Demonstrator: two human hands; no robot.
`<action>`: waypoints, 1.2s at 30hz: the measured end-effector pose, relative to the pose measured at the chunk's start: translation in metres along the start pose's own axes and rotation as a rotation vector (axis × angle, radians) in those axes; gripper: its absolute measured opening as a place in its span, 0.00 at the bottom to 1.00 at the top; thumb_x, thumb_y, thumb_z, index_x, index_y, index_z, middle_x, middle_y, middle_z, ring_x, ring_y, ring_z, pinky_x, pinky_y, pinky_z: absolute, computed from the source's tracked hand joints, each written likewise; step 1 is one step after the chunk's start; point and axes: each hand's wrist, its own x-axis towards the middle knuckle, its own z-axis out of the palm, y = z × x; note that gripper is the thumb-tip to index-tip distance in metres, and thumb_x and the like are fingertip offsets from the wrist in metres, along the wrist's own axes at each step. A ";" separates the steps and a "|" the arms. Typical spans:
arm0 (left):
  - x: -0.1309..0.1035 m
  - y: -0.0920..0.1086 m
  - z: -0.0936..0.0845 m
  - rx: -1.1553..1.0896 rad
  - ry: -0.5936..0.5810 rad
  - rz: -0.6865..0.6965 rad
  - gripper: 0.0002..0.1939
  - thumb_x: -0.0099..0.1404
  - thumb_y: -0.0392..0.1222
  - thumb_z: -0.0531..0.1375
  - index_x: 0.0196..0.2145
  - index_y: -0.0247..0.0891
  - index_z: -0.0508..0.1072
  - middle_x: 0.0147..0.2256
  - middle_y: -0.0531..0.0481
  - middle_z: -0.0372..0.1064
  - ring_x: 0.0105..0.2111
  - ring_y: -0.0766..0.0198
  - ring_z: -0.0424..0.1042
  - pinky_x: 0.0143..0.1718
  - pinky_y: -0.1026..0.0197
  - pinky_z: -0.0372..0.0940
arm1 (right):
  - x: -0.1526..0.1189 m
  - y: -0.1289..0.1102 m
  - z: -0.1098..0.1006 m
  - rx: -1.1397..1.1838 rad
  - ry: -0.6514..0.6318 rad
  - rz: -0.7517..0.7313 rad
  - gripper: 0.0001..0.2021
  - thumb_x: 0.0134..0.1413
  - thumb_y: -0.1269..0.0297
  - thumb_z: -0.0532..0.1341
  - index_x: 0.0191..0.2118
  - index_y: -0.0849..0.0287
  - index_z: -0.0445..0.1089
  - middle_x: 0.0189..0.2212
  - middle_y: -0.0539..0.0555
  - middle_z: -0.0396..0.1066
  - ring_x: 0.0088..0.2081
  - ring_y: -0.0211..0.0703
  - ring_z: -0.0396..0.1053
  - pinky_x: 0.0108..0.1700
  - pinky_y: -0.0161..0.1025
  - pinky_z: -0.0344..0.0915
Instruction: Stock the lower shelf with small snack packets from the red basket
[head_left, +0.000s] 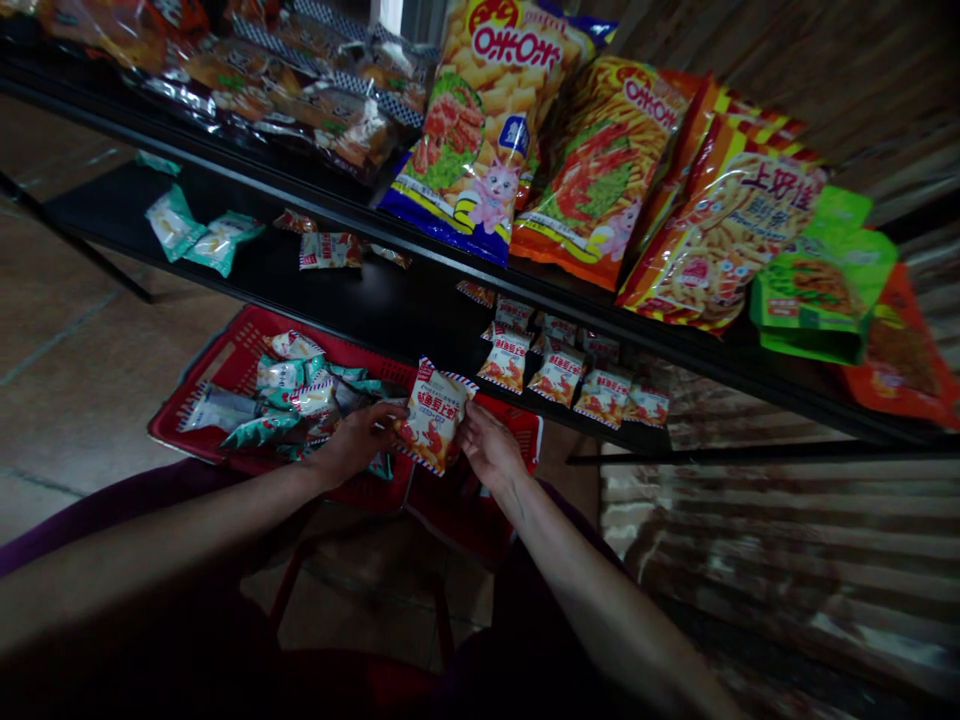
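Between my two hands is a small white and orange snack packet (433, 418) with a striped edge, its printed face turned up. My left hand (367, 432) pinches its left side and my right hand (489, 440) grips its right side. It is held above the red baskets. Below my left hand, a red basket (191, 385) holds several teal and white packets (281, 378). Part of a second red basket (529, 430) shows under my right hand; its contents are mostly hidden.
On the black lower shelf (360, 300), similar small packets (559, 368) stand in rows at right. Loose orange packets (330, 250) and teal packets (196, 232) lie further left. Large snack bags (480, 130) line the upper shelf (300, 180). Corrugated sheeting (750, 540) is at right.
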 end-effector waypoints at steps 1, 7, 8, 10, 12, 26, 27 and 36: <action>0.000 0.001 0.001 0.014 -0.022 -0.004 0.16 0.50 0.34 0.59 0.39 0.37 0.71 0.35 0.51 0.72 0.32 0.64 0.73 0.36 0.57 0.70 | 0.001 0.000 -0.001 -0.009 0.004 -0.010 0.12 0.33 0.67 0.72 0.26 0.59 0.69 0.16 0.43 0.66 0.18 0.28 0.60 0.20 0.26 0.60; 0.003 0.008 0.003 0.069 -0.009 0.034 0.15 0.53 0.34 0.58 0.40 0.36 0.71 0.38 0.48 0.72 0.33 0.65 0.73 0.35 0.60 0.71 | 0.000 0.002 0.002 -0.078 -0.062 0.037 0.13 0.39 0.57 0.70 0.29 0.58 0.68 0.19 0.46 0.70 0.22 0.33 0.66 0.23 0.30 0.64; 0.006 0.009 0.002 0.068 0.001 0.040 0.14 0.54 0.34 0.58 0.40 0.36 0.71 0.38 0.48 0.72 0.33 0.65 0.73 0.35 0.60 0.71 | -0.003 0.004 0.004 -0.093 -0.091 0.059 0.15 0.39 0.55 0.69 0.29 0.58 0.68 0.20 0.46 0.70 0.22 0.34 0.67 0.24 0.31 0.65; 0.013 0.008 -0.001 0.056 0.024 0.058 0.14 0.55 0.34 0.57 0.40 0.35 0.71 0.36 0.48 0.73 0.33 0.64 0.74 0.36 0.59 0.71 | -0.009 0.007 0.006 -0.117 -0.139 0.093 0.16 0.38 0.55 0.70 0.32 0.57 0.69 0.23 0.47 0.72 0.25 0.36 0.70 0.27 0.34 0.68; 0.021 0.006 -0.004 0.021 0.060 0.063 0.13 0.54 0.33 0.57 0.40 0.35 0.71 0.34 0.49 0.73 0.32 0.64 0.74 0.35 0.59 0.71 | -0.014 0.012 0.008 -0.126 -0.191 0.116 0.18 0.37 0.58 0.71 0.36 0.56 0.69 0.29 0.48 0.75 0.30 0.38 0.72 0.31 0.37 0.70; 0.084 0.013 0.007 0.074 0.178 0.154 0.15 0.54 0.28 0.54 0.38 0.35 0.74 0.33 0.50 0.74 0.32 0.67 0.72 0.35 0.64 0.69 | 0.024 0.017 0.024 -0.092 -0.069 -0.119 0.18 0.38 0.73 0.67 0.39 0.54 0.71 0.34 0.47 0.76 0.35 0.36 0.74 0.38 0.34 0.73; 0.097 0.017 0.011 0.089 0.207 0.170 0.16 0.53 0.27 0.54 0.39 0.34 0.74 0.32 0.51 0.74 0.32 0.67 0.72 0.35 0.65 0.69 | 0.032 0.011 0.027 -0.086 -0.048 -0.140 0.17 0.39 0.74 0.66 0.39 0.54 0.71 0.32 0.46 0.76 0.34 0.35 0.74 0.38 0.34 0.73; 0.207 0.031 0.041 0.258 0.356 0.325 0.18 0.54 0.25 0.56 0.41 0.33 0.76 0.38 0.46 0.74 0.37 0.64 0.71 0.41 0.62 0.66 | 0.116 -0.040 0.052 -0.019 0.071 -0.361 0.14 0.39 0.81 0.63 0.32 0.55 0.68 0.27 0.44 0.73 0.33 0.31 0.72 0.38 0.29 0.73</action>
